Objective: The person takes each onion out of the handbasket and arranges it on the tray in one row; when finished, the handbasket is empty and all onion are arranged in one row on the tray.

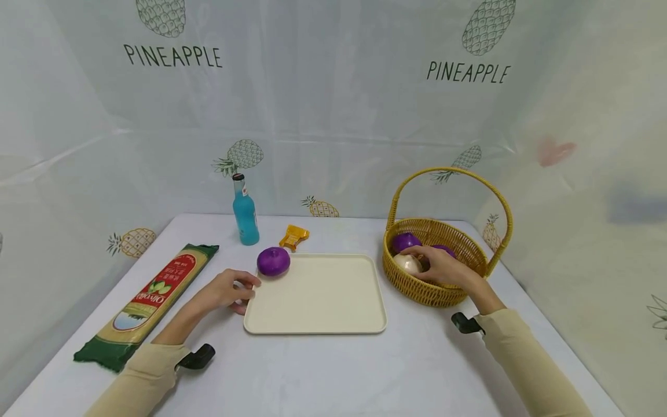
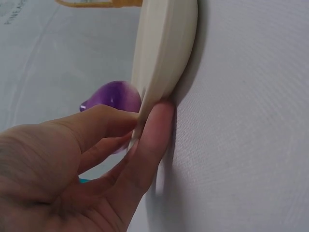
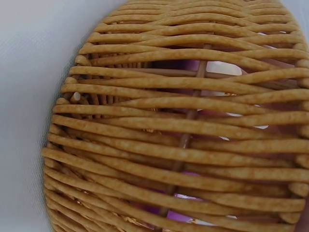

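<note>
My left hand (image 1: 229,291) pinches the left rim of a cream rectangular tray (image 1: 318,295), with the thumb on one side and fingers on the other in the left wrist view. A purple onion (image 1: 273,262) sits in the tray's far left corner, just beyond that hand. Over at the right, my right hand (image 1: 439,266) reaches into a wicker basket (image 1: 427,294) and grips a white onion (image 1: 408,263) between thumb and fingers. Another purple onion (image 1: 405,242) lies behind it, and a further purple one is partly covered by the hand. Basket weave hides most of the right hand in the right wrist view.
A blue bottle (image 1: 245,213) stands behind the tray at the left. Beside it lies an orange wrapped packet (image 1: 294,236). A long green and red pasta bag (image 1: 156,298) lies left of my left arm. The basket's tall handle (image 1: 452,169) arches above its opening.
</note>
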Demonstrator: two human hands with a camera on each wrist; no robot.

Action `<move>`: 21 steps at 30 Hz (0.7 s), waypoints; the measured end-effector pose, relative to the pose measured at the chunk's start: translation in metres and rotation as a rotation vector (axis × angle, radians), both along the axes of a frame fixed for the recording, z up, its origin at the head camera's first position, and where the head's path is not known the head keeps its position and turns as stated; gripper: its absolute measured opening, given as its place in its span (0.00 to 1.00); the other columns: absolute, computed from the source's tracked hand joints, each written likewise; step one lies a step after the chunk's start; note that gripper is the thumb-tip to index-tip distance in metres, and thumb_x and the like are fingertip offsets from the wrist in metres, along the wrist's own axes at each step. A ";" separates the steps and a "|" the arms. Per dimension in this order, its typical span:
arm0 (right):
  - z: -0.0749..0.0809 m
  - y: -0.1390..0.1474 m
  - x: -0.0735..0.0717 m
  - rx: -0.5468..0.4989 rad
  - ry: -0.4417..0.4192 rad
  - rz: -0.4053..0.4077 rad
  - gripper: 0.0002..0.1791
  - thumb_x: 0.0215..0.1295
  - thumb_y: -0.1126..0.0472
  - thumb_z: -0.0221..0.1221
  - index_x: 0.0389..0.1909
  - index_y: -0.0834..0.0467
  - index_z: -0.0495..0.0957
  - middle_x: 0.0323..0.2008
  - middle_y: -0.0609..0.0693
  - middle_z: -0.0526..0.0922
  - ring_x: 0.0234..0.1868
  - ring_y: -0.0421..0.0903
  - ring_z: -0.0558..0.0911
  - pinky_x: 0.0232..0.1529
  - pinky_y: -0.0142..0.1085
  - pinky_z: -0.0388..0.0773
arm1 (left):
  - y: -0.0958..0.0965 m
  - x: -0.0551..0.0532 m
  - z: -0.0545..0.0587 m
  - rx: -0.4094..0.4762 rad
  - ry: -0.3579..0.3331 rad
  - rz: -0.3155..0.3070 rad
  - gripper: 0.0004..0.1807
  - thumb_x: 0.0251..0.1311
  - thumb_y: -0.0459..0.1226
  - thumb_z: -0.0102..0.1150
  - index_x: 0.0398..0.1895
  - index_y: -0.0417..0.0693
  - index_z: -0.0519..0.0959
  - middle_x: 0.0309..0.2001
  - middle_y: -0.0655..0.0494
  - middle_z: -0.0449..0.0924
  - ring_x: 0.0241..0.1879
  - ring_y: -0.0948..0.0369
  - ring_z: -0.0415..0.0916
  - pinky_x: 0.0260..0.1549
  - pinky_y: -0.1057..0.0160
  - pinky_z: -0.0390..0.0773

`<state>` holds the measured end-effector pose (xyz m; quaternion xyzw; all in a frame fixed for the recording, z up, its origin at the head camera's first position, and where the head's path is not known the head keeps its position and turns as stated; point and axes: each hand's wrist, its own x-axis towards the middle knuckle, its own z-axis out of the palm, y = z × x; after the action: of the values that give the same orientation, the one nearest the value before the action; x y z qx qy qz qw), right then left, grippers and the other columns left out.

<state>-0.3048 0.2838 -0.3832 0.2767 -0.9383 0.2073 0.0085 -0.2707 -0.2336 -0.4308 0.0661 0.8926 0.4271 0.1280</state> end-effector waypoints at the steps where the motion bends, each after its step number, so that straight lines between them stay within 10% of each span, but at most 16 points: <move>1: 0.000 0.000 0.000 -0.004 -0.005 0.002 0.30 0.60 0.63 0.66 0.64 0.58 0.72 0.60 0.61 0.76 0.61 0.61 0.75 0.57 0.55 0.78 | 0.000 0.000 0.000 -0.002 0.000 0.002 0.16 0.59 0.30 0.61 0.52 0.40 0.80 0.43 0.47 0.75 0.34 0.57 0.75 0.25 0.62 0.86; 21: 0.001 0.001 -0.002 0.022 0.007 0.010 0.31 0.61 0.60 0.66 0.65 0.59 0.71 0.60 0.59 0.77 0.60 0.59 0.77 0.58 0.53 0.79 | 0.003 0.002 0.002 -0.025 -0.012 0.016 0.16 0.59 0.29 0.61 0.52 0.41 0.80 0.43 0.46 0.75 0.33 0.57 0.76 0.24 0.61 0.86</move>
<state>-0.3067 0.2846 -0.3824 0.2821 -0.9391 0.1962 0.0076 -0.2692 -0.2304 -0.4286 0.0550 0.8976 0.4175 0.1305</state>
